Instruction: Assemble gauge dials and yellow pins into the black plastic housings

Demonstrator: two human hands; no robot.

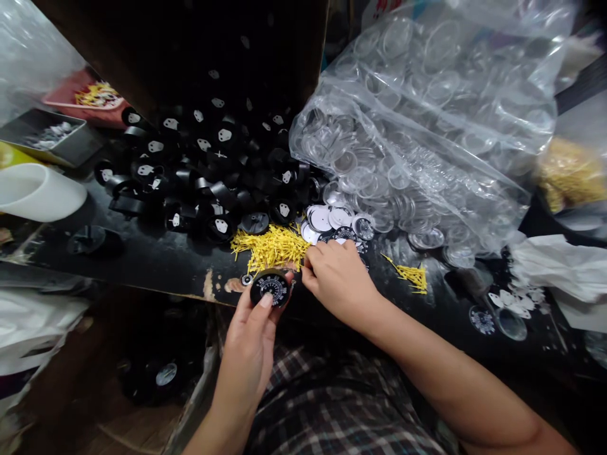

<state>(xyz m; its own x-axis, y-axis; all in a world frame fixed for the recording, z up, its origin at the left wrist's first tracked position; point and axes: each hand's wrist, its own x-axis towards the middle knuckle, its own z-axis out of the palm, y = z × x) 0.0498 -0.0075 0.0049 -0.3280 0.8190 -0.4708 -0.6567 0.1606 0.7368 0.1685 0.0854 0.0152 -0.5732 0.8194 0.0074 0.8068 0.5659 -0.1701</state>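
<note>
My left hand (249,344) holds a small round black gauge (270,287) with a white-marked dial face, thumb pressed on its front, at the near edge of the black table (156,262). My right hand (337,277) rests just right of it, fingertips pinched at the edge of a pile of small yellow needles (270,246). Whether a needle is between those fingers is hidden. Behind the right hand lie several loose round dial discs (332,221).
A heap of black round housings (208,170) spills from a dark box at the back. A big clear bag of transparent lenses (427,126) fills the right. More yellow needles (412,277) lie right. A white cup (38,193) and a metal tray (47,136) stand left.
</note>
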